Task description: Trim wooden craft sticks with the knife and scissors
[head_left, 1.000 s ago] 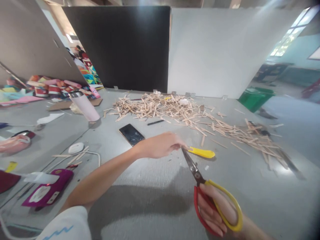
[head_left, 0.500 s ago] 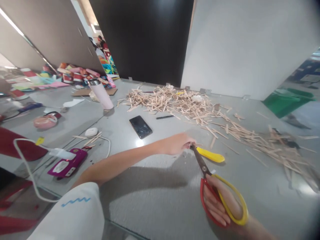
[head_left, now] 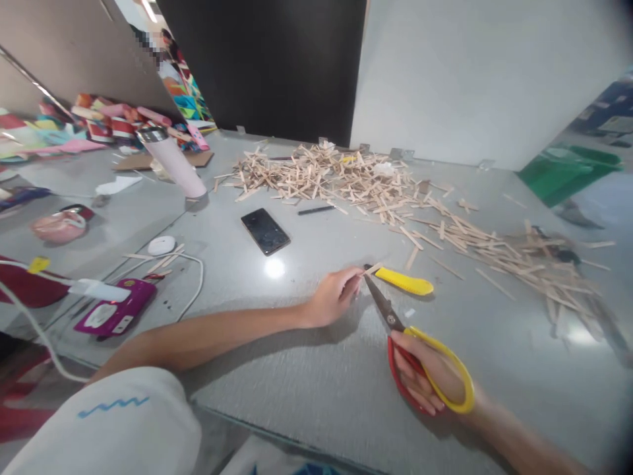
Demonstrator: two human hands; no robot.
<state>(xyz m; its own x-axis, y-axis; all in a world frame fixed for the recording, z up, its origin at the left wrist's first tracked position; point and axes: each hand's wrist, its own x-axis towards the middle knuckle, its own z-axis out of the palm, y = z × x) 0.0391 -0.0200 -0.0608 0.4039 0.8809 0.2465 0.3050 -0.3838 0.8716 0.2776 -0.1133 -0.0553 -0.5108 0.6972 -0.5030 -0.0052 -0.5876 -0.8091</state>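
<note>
My right hand (head_left: 426, 382) grips the red and yellow handles of a pair of scissors (head_left: 395, 323), whose blades point up and left. My left hand (head_left: 335, 295) pinches a short wooden stick (head_left: 372, 268) at the blade tips. A yellow utility knife (head_left: 404, 282) lies on the grey table (head_left: 316, 369) just right of the blades. A big heap of wooden sticks (head_left: 326, 175) covers the back of the table and trails off to the right.
A black phone (head_left: 266, 231) and a black pen (head_left: 316, 210) lie in front of the heap. A pink bottle (head_left: 171, 161) stands at the left. A magenta device (head_left: 115, 312), a white cable (head_left: 190, 290) and a white oval object (head_left: 161, 245) sit nearer. Dark and white panels rise behind.
The view has tilted down and shifted. My left hand has drawn back toward me, still at the scissor tips, and a short stick now shows between its fingers.
</note>
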